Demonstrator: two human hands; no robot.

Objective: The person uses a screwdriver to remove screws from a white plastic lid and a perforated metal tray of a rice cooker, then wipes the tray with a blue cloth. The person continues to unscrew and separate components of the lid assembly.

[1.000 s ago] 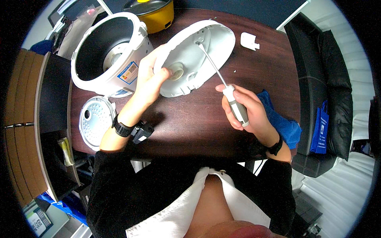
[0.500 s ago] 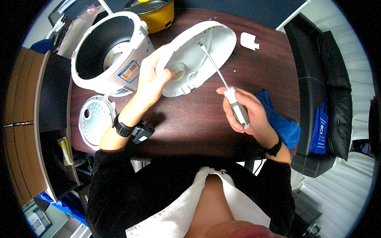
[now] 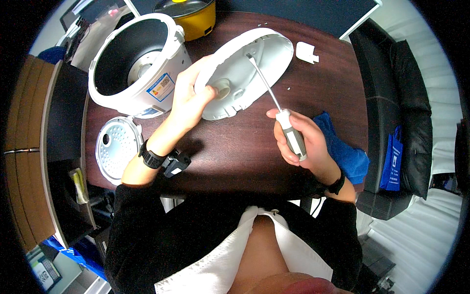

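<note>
Tilted up over the table is a white plastic rice cooker lid shell [image 3: 267,59], its hollow inner side facing me. My left hand [image 3: 193,95] grips its left edge, the thumb beside a round cream-coloured socket [image 3: 223,88]. In my right hand [image 3: 308,139] is a flat-bladed screwdriver [image 3: 292,134] with a grey and white handle. Its tip meets the inside of the shell near a small dark spot; whether it touches a screw there I cannot tell. The open white rice cooker body [image 3: 169,61] stands left of my left hand.
A perforated round inner lid [image 3: 120,149] lies at the table's left. A small white plastic piece [image 3: 306,52] rests at the far right, with tiny bits nearby. A blue cloth [image 3: 347,157] is beside my right wrist. Behind the cooker stands a yellow pot [image 3: 196,22]. A black sofa [image 3: 399,103] borders the right.
The lid shell has shifted very slightly to the right. My right hand and the screwdriver have barely moved, and both grips are the same.
</note>
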